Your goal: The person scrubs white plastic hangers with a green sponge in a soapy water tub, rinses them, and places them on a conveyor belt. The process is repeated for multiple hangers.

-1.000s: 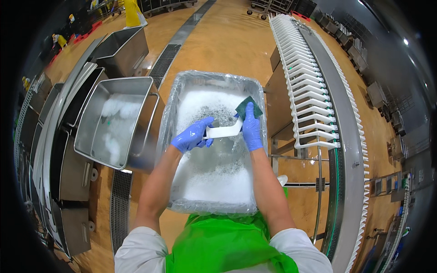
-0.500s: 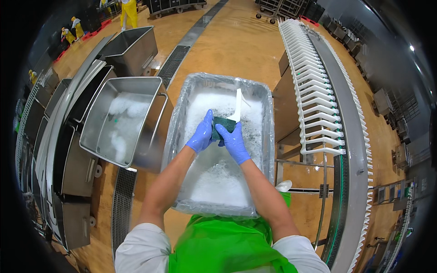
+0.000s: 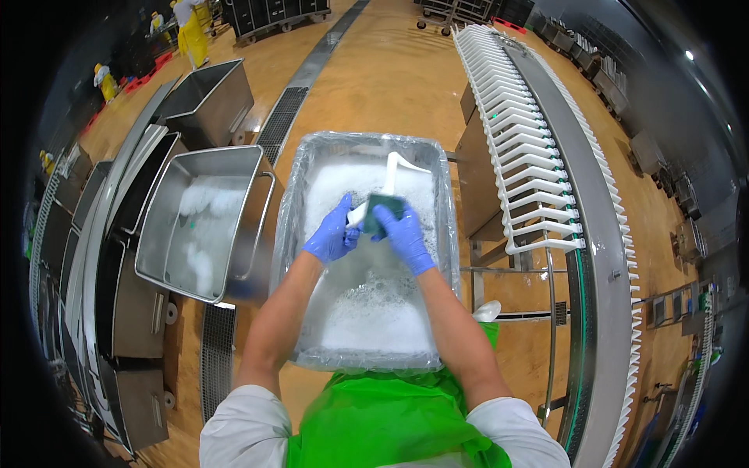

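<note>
Over the foamy water, my left hand (image 3: 334,232), in a blue glove, is closed on the lower end of a white plastic bent arm (image 3: 392,179). The arm's far end sticks up beyond my fingers and hooks to the right. A dark green scouring pad (image 3: 384,214) is gripped in my right hand (image 3: 406,238), also gloved in blue, and lies against the arm's middle, hiding part of it. Below both hands stands a tub lined with clear plastic (image 3: 287,226), holding suds and water.
At left, a steel bin (image 3: 143,249) with a side handle holds foamy water, beside more steel bins (image 3: 207,97). On the right runs a conveyor (image 3: 589,195) with a row of white bent arms (image 3: 534,168). A floor drain (image 3: 285,117) crosses beyond. People in yellow aprons (image 3: 192,39) stand far left.
The white arm has turned between my hands, and its lower end now shows at my left hand. My hands have drawn slightly apart. The view has shifted a little.
</note>
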Demonstrator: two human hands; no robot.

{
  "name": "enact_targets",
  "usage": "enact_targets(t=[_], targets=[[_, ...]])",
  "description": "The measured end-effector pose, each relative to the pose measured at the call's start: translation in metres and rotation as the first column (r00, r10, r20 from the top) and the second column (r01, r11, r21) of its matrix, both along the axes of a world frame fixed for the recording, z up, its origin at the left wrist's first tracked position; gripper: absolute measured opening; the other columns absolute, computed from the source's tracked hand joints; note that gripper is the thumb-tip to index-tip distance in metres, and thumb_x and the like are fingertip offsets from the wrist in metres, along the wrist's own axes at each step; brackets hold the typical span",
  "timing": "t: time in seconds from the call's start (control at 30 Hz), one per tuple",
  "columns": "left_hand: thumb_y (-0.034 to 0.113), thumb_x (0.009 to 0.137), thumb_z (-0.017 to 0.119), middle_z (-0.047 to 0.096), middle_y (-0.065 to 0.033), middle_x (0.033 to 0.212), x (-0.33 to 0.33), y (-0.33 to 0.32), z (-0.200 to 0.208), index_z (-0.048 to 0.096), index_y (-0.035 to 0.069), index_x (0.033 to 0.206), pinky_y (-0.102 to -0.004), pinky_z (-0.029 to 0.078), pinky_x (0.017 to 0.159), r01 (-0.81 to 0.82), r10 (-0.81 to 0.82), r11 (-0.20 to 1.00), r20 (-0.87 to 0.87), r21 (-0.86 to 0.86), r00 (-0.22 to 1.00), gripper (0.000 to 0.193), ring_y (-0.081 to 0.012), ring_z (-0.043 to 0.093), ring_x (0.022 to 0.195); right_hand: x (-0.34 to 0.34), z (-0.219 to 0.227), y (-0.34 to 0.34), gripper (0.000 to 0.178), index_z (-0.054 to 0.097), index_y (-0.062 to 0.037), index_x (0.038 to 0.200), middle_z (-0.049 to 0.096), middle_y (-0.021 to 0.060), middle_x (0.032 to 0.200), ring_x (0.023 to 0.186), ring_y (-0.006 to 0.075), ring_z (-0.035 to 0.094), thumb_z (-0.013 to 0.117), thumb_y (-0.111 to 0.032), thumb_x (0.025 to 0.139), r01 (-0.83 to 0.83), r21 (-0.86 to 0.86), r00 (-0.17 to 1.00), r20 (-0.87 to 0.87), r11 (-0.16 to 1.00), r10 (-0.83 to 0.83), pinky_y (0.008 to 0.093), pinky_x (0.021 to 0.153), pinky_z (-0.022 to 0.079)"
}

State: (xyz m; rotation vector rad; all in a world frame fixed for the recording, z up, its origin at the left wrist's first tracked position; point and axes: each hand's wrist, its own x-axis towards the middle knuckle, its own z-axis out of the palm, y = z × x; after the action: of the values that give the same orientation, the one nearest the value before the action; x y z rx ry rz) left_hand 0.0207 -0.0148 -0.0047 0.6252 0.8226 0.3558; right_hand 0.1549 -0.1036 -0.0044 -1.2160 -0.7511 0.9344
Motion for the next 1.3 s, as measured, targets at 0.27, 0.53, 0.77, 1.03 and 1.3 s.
enact_targets(t=[0.27, 0.53, 0.77, 1.03, 1.3], targets=[[0.043, 0.098, 0.045, 0.049, 0.0024, 0.053, -0.002, -0.005, 0.020, 0.054, 0.011, 0.082, -0.0157, 0.028, 0.029, 0.325, -0.312, 0.935, 0.104, -0.141, 0.944, 0.037, -0.0017, 0.035, 0.034, 0.004, 0.007, -0.004, 0.053, 0.063, -0.0014, 0.103, 0.062, 0.0046, 0.074, 0.055, 0.0101, 0.057, 0.055, -0.053, 0.092, -0.128, 0.109, 0.992, 0.038, 0.986, 0.124, 0.0251, 0.046, 0.048], [0.043, 0.098, 0.047, 0.050, 0.0002, 0.051, 0.007, -0.021, 0.010, 0.055, 0.009, 0.085, -0.0166, 0.024, 0.027, 0.394, -0.398, 0.916, -0.047, -0.077, 0.916, 0.037, -0.0022, 0.035, 0.032, 0.059, -0.008, 0.000, 0.043, 0.059, -0.0060, 0.095, 0.056, 0.0026, 0.067, 0.054, 0.0132, 0.056, 0.060, -0.048, 0.090, 0.222, 0.042, 0.826, -0.539, 0.974, -0.165, 0.0283, 0.049, 0.049], [0.052, 0.096, 0.046, 0.059, -0.0051, 0.065, -0.002, 0.001, -0.006, 0.052, 0.009, 0.103, -0.0195, 0.038, 0.035, 0.068, -0.053, 0.985, 0.102, -0.156, 0.993, 0.044, -0.0081, 0.049, 0.041, 0.008, 0.001, 0.002, 0.032, 0.060, -0.0031, 0.103, 0.063, 0.0046, 0.083, 0.068, 0.0136, 0.063, 0.063, -0.032, 0.090, -0.049, 0.033, 0.972, -0.228, 0.998, 0.055, 0.0263, 0.051, 0.052], [0.050, 0.091, 0.056, 0.065, -0.0071, 0.095, -0.003, -0.021, 0.021, 0.052, 0.006, 0.128, -0.0253, 0.050, 0.065, 0.052, -0.188, 0.819, 0.180, 0.572, 0.966, 0.058, -0.0114, 0.061, 0.079, 0.008, 0.012, 0.003, 0.032, 0.060, -0.0113, 0.110, 0.061, 0.0037, 0.075, 0.058, 0.0121, 0.055, 0.052, -0.040, 0.096, -0.288, 0.227, 0.613, -0.702, 0.930, 0.362, 0.0304, 0.055, 0.050], [0.041, 0.100, 0.044, 0.062, -0.0073, 0.082, -0.020, 0.018, 0.016, 0.057, 0.001, 0.108, -0.0306, 0.051, 0.071, -0.512, 0.356, 0.755, 0.399, 0.410, 0.845, 0.043, -0.0175, 0.061, 0.074, -0.005, 0.025, -0.016, 0.033, 0.063, -0.0026, 0.100, 0.067, 0.0149, 0.087, 0.078, 0.0259, 0.065, 0.054, -0.033, 0.091, -0.302, -0.391, 0.730, 0.492, 0.869, 0.475, 0.0389, 0.070, 0.052]])
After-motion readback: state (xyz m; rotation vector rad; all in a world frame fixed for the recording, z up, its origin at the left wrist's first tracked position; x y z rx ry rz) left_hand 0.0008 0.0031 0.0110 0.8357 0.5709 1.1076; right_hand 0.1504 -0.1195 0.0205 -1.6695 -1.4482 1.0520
